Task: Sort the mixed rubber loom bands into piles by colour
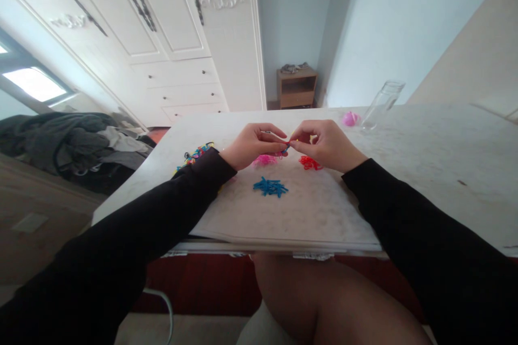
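Observation:
Above the table, my left hand (262,145) and my right hand (321,144) meet fingertip to fingertip. The left fingers pinch a small bunch of coloured bands (285,150), blue and pink among them. At the right thumb and finger is a small red band (288,143), also touched by the left fingertips. Below the hands lie a pink pile (265,160), a red pile (311,163) and a blue pile (270,187) of similar small pieces. Beside the left wrist is a mixed-colour pile (198,153), partly covered by the sleeve. Some yellow shows behind the right fingers.
A clear glass bottle (382,105) stands tilted in view at the table's far right, beside a pink round object (350,119). The white table (421,183) has its front edge near my legs. Dark clothes (73,145) are heaped on the left.

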`<move>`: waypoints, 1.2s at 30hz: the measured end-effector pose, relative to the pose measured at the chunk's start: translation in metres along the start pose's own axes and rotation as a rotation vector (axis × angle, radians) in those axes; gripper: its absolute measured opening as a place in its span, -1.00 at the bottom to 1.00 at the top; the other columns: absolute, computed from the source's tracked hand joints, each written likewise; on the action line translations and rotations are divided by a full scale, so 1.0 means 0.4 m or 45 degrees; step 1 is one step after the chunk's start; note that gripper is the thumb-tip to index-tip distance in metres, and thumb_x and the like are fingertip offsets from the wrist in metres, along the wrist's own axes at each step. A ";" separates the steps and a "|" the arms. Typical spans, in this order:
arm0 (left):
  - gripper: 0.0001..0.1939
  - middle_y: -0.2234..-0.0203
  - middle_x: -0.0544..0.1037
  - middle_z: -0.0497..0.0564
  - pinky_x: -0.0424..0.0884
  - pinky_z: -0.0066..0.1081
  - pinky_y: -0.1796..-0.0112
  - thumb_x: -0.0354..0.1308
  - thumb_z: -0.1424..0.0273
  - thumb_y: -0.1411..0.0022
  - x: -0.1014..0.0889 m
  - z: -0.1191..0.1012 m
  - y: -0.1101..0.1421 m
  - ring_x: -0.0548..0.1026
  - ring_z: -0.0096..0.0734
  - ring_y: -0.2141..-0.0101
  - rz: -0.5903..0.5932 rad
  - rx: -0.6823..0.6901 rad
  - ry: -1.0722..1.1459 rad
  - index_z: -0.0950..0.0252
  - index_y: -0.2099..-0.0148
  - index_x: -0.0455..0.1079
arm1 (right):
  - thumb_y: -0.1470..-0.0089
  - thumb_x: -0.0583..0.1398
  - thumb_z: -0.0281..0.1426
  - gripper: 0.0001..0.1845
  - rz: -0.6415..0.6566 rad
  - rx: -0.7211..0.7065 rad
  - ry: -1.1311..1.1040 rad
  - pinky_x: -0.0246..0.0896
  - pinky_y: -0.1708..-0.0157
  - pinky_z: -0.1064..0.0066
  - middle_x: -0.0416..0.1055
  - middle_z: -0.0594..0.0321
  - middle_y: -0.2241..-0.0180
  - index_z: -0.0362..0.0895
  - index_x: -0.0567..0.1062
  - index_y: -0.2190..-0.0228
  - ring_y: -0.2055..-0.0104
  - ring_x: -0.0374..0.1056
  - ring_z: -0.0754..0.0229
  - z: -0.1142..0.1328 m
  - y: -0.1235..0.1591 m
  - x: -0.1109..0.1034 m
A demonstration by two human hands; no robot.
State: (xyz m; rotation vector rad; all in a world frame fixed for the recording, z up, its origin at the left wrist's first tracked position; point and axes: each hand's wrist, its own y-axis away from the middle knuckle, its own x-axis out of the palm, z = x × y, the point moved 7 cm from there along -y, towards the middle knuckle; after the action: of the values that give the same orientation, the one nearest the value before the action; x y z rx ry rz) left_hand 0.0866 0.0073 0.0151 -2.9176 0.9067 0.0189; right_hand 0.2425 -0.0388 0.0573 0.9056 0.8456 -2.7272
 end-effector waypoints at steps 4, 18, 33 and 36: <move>-0.56 0.34 0.75 0.13 0.65 -0.30 0.20 0.64 0.35 0.05 0.005 0.003 0.000 0.73 -0.26 0.31 0.027 -0.015 0.000 0.37 0.17 0.55 | -0.03 0.29 -0.37 -0.89 -0.016 0.002 -0.001 0.12 0.37 0.33 0.44 0.27 0.53 -0.15 0.59 0.47 0.45 0.27 0.24 0.001 -0.001 -0.003; -0.56 0.33 0.76 0.13 0.67 -0.30 0.18 0.63 0.37 0.05 0.007 0.009 0.002 0.74 -0.27 0.33 0.045 -0.038 -0.014 0.36 0.17 0.54 | 0.13 0.20 -0.50 -0.86 -0.008 0.096 0.175 -0.05 0.42 0.30 0.25 0.34 0.64 -0.12 0.40 0.65 0.50 0.14 0.27 -0.037 -0.006 -0.060; -0.60 0.35 0.75 0.10 0.65 -0.35 0.20 0.62 0.40 0.03 0.017 0.010 0.003 0.73 -0.34 0.36 0.103 -0.037 0.014 0.36 0.19 0.54 | 0.11 0.19 -0.48 -0.72 0.350 0.175 0.411 -0.22 0.44 0.24 0.10 0.37 0.69 -0.09 0.24 0.72 0.55 -0.02 0.30 -0.076 0.010 -0.043; -0.60 0.35 0.75 0.10 0.65 -0.35 0.23 0.62 0.38 0.03 0.018 0.005 0.005 0.73 -0.32 0.36 0.099 -0.024 0.006 0.36 0.19 0.54 | 0.11 0.21 -0.50 -0.70 0.213 0.155 0.391 -0.20 0.42 0.25 0.09 0.38 0.69 -0.09 0.22 0.71 0.53 -0.01 0.29 -0.061 0.004 -0.057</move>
State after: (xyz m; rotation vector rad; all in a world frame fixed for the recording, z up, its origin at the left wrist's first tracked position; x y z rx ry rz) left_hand 0.0915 0.0017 0.0129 -2.8988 1.0253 0.0258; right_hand 0.2739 -0.0275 0.0536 1.3797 0.6199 -2.5554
